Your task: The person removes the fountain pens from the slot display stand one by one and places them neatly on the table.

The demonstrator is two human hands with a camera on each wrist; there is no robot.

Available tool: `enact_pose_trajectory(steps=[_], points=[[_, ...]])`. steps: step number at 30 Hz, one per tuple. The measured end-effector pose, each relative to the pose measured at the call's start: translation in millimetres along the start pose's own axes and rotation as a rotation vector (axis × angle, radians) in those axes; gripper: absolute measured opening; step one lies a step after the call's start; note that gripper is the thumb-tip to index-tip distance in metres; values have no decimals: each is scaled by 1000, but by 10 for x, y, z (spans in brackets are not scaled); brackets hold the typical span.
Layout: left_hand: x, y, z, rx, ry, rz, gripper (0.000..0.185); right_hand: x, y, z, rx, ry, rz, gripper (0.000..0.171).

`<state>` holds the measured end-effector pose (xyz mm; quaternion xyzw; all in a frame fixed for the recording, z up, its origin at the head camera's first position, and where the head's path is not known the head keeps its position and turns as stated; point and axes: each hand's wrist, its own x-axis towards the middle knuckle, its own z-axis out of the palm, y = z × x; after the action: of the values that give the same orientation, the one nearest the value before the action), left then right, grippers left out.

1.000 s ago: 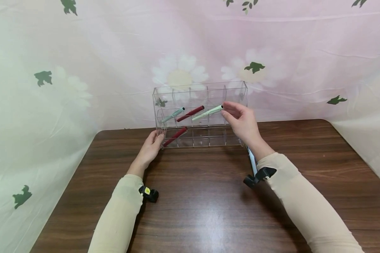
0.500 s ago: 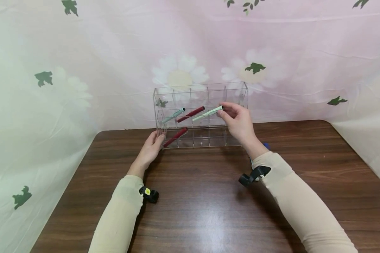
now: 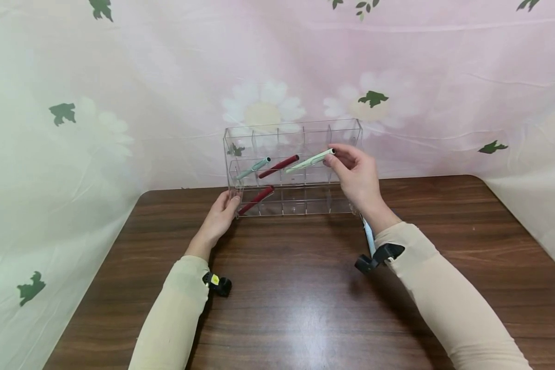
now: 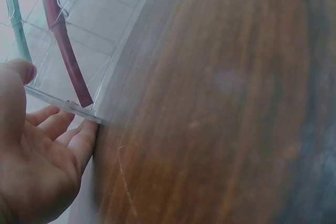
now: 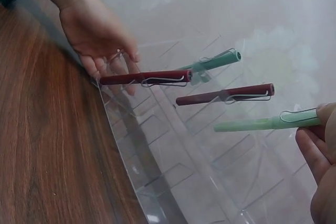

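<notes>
Passage over table [image 3: 277,288] between sleeves [image 3: 176,308]; transparent rack [image 3: 300,186] bars way behind.

Makeshift tabletop studio | floral cloth backdrop [image 3: 189,77] | wood-grain table [image 3: 277,308] | wrist-worn camera [image 3: 222,285]

The table [image 3: 277,329] is dark brown and wood-grained, with rounded far corners and a pale sheen near its centre; a clear, compartmented rack [image 3: 293,186] stands at the middle of its far side; right of that lies a slim light-blue object [image 3: 369,237], partly hidden.
</notes>
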<state>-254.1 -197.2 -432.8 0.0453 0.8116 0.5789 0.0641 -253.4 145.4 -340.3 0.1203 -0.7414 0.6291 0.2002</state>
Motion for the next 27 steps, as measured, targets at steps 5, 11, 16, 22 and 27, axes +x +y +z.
enact_pose_trajectory(steps=[5, 11, 16, 22, 27], points=[[-9, 1, 3, -10, -4, -4, 58, -11, -62, -75, 30, 18, -31, 33], [-23, 14, 1, -1, -13, 1, 60, -26, -108, -161, 61, 49, -52, 31], [-35, 15, -9, 12, -12, 2, 60, -42, -145, -206, 110, 82, -106, 26], [-43, 18, -6, 16, -10, 3, 61, -73, -216, -279, 153, 128, -171, 23], [-31, 16, -2, 16, -17, 4, 63, -117, -253, -349, 136, 139, -193, 23]])
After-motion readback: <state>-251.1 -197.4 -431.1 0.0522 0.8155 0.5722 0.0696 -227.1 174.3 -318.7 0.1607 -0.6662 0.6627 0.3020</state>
